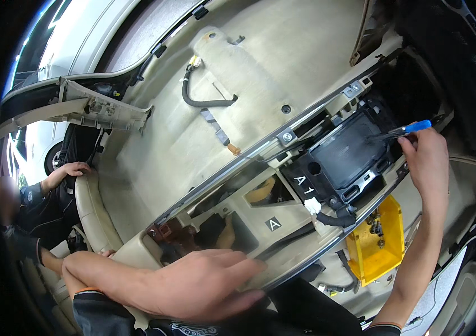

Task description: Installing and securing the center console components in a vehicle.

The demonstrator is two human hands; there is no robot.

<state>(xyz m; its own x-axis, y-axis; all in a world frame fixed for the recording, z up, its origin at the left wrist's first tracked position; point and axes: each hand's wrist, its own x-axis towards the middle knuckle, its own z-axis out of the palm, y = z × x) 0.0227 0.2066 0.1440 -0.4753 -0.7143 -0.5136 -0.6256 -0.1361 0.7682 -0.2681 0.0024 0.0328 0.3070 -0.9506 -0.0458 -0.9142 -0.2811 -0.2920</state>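
Note:
My right hand (425, 162) is closed around a slim tool (416, 127) with a blue end and a darker, narrow front part. The tool's tip lies over a black rectangular panel (347, 148) set in the beige centre console (274, 224) of a car; whether it touches cannot be told. Above the console's lower left part, my left hand (204, 283) has its fingers stretched out and holds nothing. A dark cable (336, 218) with a white wrapped end (312, 205) runs beside the black panel.
A yellow tray (397, 235) holding several bolts stands right of the console. Beige carpeted floor (260, 73) with a wire harness (186, 89) spreads beyond it. At the far left a person rests a hand (73, 169) on a beige seat edge (92, 201); loose trim (112, 115) lies nearby.

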